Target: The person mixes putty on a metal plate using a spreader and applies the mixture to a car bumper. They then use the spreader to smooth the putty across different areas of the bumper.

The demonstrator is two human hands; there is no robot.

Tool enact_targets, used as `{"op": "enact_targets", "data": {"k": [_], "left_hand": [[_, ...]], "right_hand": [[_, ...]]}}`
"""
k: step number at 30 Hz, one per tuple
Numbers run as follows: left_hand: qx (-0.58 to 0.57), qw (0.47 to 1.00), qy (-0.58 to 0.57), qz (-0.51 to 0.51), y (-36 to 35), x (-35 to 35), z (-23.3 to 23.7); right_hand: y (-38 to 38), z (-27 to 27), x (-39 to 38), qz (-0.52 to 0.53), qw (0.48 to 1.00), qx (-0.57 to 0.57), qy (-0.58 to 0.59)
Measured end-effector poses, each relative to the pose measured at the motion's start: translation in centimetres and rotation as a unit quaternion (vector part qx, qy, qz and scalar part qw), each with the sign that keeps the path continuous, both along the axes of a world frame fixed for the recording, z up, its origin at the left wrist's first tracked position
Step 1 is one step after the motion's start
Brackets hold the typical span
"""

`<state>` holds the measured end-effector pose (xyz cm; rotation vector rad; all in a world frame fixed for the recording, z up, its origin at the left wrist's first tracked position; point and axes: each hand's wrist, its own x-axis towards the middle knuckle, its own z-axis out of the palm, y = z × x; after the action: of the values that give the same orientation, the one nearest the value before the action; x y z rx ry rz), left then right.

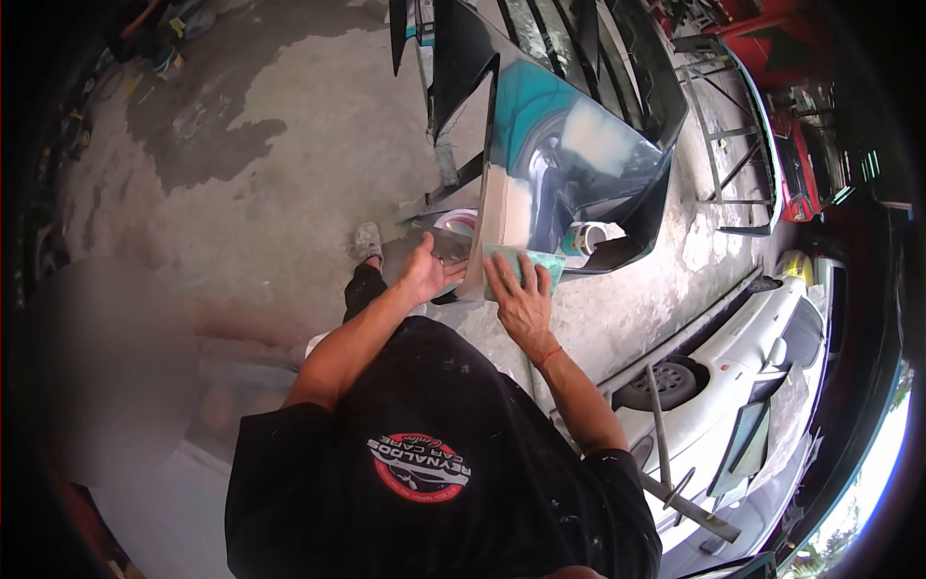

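Note:
A car bumper (pixel 540 121) in teal and dark paint, with beige filler patches (pixel 506 207), extends away in front of me. My right hand (pixel 522 301) lies over a piece of green sandpaper (pixel 555 262) on the bumper's near end, its fingers bent across the sheet and pressing it down. Beside the left edge of that end is my left hand (pixel 431 274), palm turned upward, thumb raised and fingers stretched toward the bumper, with nothing in it. A labelled can (pixel 585 238) sits close to the right of the sandpaper.
Behind the bumper's left edge is a round, pink-rimmed item (pixel 456 222). A white car (pixel 733 372) stands at right, near a metal bar (pixel 659 425). Another panel on a metal stand (pixel 719 145) is farther back. A person's shoe (pixel 367 241) rests on the concrete floor (pixel 318 125).

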<state>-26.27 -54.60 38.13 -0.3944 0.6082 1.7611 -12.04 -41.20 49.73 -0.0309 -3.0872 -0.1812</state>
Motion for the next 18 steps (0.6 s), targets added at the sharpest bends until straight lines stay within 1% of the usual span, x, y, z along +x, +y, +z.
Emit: {"op": "enact_targets", "data": {"k": [3, 5, 9, 11, 14, 18], "left_hand": [[0.015, 1.0, -0.017, -0.011, -0.1, -0.2, -0.4], [0.011, 1.0, -0.019, -0.01, 0.0, -0.2, -0.5], [0.013, 1.0, -0.013, -0.003, 0.0, -0.1, -0.6], [0.009, 1.0, -0.014, -0.002, 0.0, -0.1, -0.6], [0.002, 1.0, -0.02, -0.004, -0.1, -0.1, -0.5], [0.019, 0.999, -0.031, -0.003, -0.3, -0.2, -0.2]], "right_hand": [[0.3, 0.0, -0.4, 0.012, 1.0, -0.003, 0.002], [0.4, 0.6, -1.5, 0.02, 0.999, 0.03, -0.013], [0.2, 0.5, -0.8, 0.013, 0.999, 0.027, -0.011], [0.1, 0.4, -0.5, 0.012, 1.0, 0.005, -0.003], [0.8, 0.5, -1.7, 0.03, 0.999, 0.013, 0.013], [0.5, 1.1, -2.6, 0.019, 1.0, 0.019, -0.011]]}}
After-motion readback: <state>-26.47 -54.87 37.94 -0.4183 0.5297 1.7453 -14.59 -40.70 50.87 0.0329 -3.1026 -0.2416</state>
